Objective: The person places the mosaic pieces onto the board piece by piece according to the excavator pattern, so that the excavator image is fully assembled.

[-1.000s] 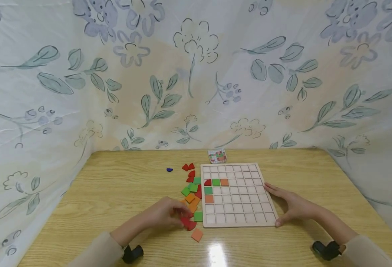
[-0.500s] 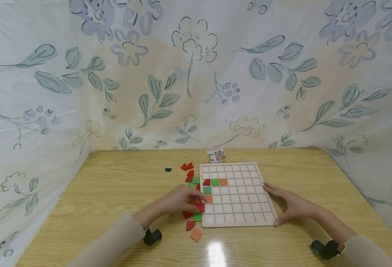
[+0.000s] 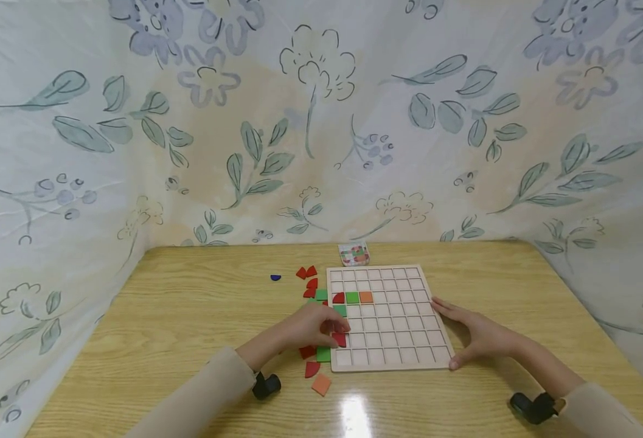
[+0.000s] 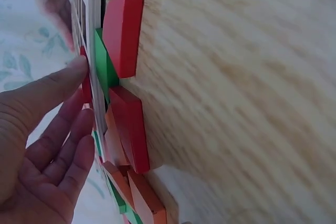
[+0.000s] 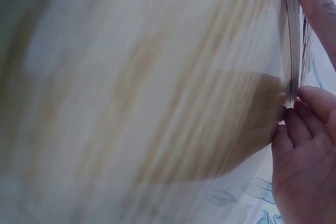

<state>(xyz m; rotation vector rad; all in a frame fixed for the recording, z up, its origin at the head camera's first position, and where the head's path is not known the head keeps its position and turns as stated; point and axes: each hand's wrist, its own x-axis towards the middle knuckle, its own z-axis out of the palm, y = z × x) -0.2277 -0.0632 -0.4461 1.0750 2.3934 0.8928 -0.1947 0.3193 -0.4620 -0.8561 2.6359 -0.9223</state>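
My left hand [image 3: 311, 326] is over the left edge of the wooden grid board [image 3: 392, 362]. Its thumb and fingers pinch a red quarter-circle tile [image 3: 340, 340] at a cell in the leftmost column; the thumb lies against that tile in the left wrist view too. Up the board sit another red quarter-circle tile [image 3: 339, 297], a light green tile [image 3: 352, 297], an orange tile [image 3: 366, 297] and a darker green tile [image 3: 340, 311]. The left fingers mostly cover the cell below that. My right hand [image 3: 482, 336] rests along the board's right edge, its fingers and thumb spread.
Loose red tiles [image 3: 312, 368], a green tile [image 3: 323, 354] and an orange tile [image 3: 321, 384] lie left of the board, partly behind the left hand. A blue half-round piece [image 3: 275, 277] is farther left. A small pattern card [image 3: 354, 254] stands behind the board.
My left hand has come up from the loose tiles and moved right onto the board, bringing a red quarter-circle tile. The right hand has stayed at the board's edge.
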